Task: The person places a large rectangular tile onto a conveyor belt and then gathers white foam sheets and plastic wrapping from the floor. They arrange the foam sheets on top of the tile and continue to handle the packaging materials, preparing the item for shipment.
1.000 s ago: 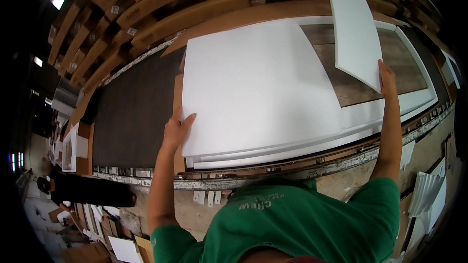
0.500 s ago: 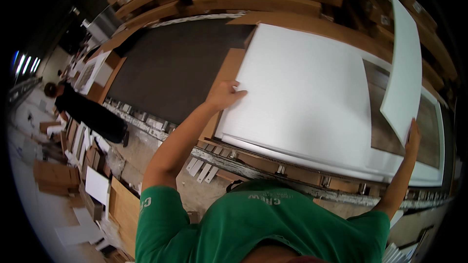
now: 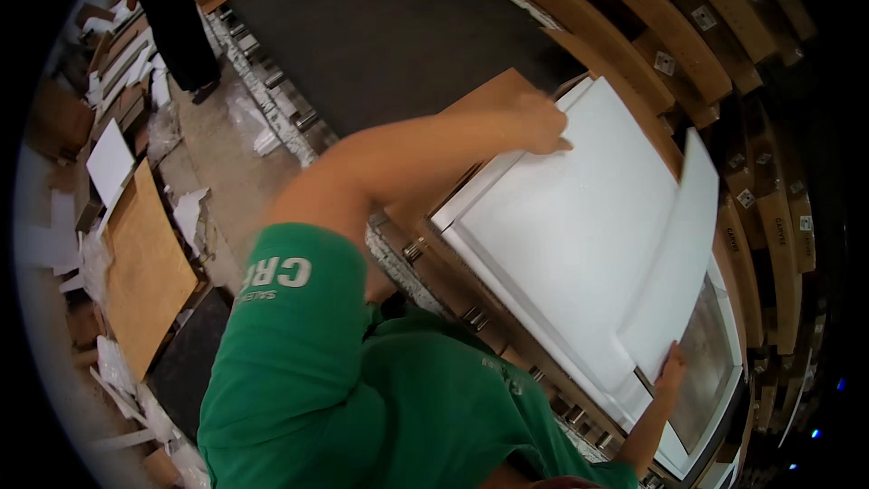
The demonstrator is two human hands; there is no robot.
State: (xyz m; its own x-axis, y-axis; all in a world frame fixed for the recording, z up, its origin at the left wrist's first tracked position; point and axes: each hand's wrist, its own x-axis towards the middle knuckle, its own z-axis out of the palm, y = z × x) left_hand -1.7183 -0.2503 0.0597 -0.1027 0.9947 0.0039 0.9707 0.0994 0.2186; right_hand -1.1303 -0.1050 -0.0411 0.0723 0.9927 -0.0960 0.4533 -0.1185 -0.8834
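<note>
A large white foam sheet [image 3: 552, 208] lies over a white framed panel with a greyish, glass-like inset [image 3: 706, 367], set in an open cardboard carton. My left hand [image 3: 543, 122], slightly blurred, is closed at the sheet's far left edge, fingers curled and thumb on the white surface. In my closed right hand [image 3: 670, 367] is the near end of a thin white board [image 3: 674, 263]. This board leans over the sheet and partly covers the inset, its far end raised. What lies beneath the foam sheet is hidden.
The carton rests on a roller conveyor [image 3: 475, 317] beside a dark belt surface [image 3: 389, 36]. Stacked long brown cartons [image 3: 670, 63] line the far and right sides. At left, a person in black [image 3: 172, 18] stands near scrap boards and a wooden sheet [image 3: 149, 263].
My view has turned, so the carton appears tilted and further right. The white board has tipped lower over the foam sheet. My left hand has shifted toward the sheet's far left corner.
</note>
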